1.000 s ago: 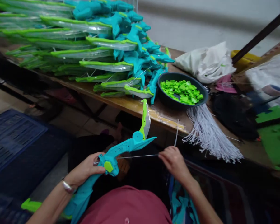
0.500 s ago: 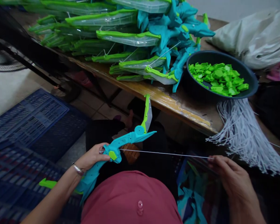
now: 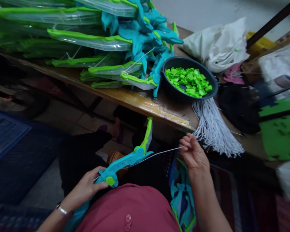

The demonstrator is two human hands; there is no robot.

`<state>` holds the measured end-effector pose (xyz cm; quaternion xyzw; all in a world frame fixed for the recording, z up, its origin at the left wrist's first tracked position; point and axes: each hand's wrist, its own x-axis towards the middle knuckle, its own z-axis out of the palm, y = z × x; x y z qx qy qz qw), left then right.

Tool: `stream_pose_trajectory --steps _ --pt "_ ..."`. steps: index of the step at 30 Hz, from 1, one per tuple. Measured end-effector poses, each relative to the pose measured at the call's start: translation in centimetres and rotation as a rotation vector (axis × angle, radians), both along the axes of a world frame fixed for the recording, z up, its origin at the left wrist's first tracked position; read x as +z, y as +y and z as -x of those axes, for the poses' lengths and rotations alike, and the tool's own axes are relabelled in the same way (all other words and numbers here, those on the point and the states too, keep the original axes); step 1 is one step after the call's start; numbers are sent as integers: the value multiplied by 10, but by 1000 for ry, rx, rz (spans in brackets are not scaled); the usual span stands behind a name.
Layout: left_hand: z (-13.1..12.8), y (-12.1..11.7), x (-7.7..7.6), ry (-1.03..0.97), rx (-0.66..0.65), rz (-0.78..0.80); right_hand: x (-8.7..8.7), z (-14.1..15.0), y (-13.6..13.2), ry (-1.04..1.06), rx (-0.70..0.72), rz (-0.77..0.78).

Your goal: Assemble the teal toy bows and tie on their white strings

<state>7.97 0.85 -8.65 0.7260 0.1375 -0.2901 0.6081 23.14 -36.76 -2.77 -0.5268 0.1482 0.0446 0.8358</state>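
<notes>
My left hand [image 3: 87,187] is wrapped round the middle of a cyan toy bow [image 3: 125,159]. The bow lies slantwise over my lap, with a green-edged clear limb [image 3: 147,137] pointing up at its far end; its near end is partly hidden by my forearm. A white string [image 3: 163,150] runs from the bow's middle, along its body, to my right hand [image 3: 194,153]. The fingertips of that hand pinch the string's end, to the right of the bow and just below the table edge.
Similar toy bows [image 3: 91,40] are heaped on the wooden table [image 3: 145,104]. Beside them stands a dark bowl [image 3: 214,91] of green plastic pieces [image 3: 189,82]. White strings [image 3: 218,130] hang in a bundle over the edge. Cyan parts [image 3: 182,199] lie low beside me; a blue crate [image 3: 7,135] is at left.
My right hand has come in and up, nearer the bow's far limb, still holding the string. The string, taut before, now curves along the bow. The view has swung right.
</notes>
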Motion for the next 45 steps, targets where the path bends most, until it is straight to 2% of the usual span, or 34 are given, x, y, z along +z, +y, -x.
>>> stream_pose_trajectory --steps 3,6,10,19,23,28,35,40,45 --pt "6 -6 -3 -19 -40 -31 -3 -9 19 -29 52 64" --pt "13 -10 0 -54 -103 -77 -9 -14 38 -64 91 149" --pt "21 -16 5 -75 -118 -79 -15 -17 55 -139 87 339" --pt "28 -17 -3 -74 -124 -55 -4 -17 45 -458 -5 1033" --pt "30 -16 -4 -64 -101 -42 -9 -12 43 -526 -4 1240" --pt "33 -16 -8 -64 -92 -51 -14 -9 41 -575 -17 1364" --pt "32 -20 -4 -81 -74 -73 -14 -10 41 -607 -32 1414" --pt "33 -19 -4 -80 -123 -113 -14 -9 43 -632 -22 1471" --pt "35 -19 -3 -82 -166 -135 -12 -9 45 -650 -25 1590"
